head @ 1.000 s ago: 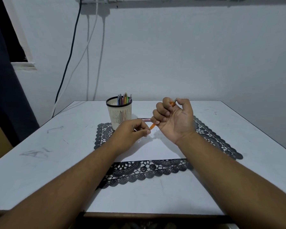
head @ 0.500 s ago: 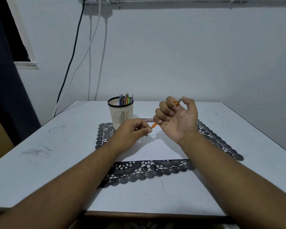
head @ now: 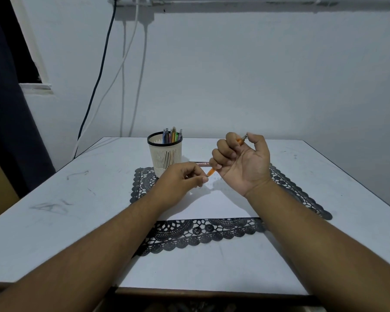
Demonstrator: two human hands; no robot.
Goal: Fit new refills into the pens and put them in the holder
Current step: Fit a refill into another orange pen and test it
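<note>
- Gripping an orange pen (head: 212,171), the right hand (head: 242,164) sits right of the frame's centre, palm towards the camera, fingers curled round the barrel; the pen's grey end pokes out by the thumb at the top and its orange end below the little finger.
- Compared with a second ago, the right hand has rolled open a little, so more of the grey end shows; the hand has barely shifted.
- The left hand (head: 180,181), just left of centre, pinches something small at its fingertips, right at the pen's lower end; whether that is a refill or the tip piece cannot be told.
- The gap between the left hand's fingertips and the pen's lower end is unchanged, which suggests the fitting step is under way, not finished.
- The holder (head: 164,159), a cream basket with a black rim, stands upper left of the hands on a black lace mat (head: 203,235), with several coloured pens (head: 172,136) already upright in it.
- A dark reddish strip (head: 200,163), perhaps a refill packet, lies behind the hands.
</note>
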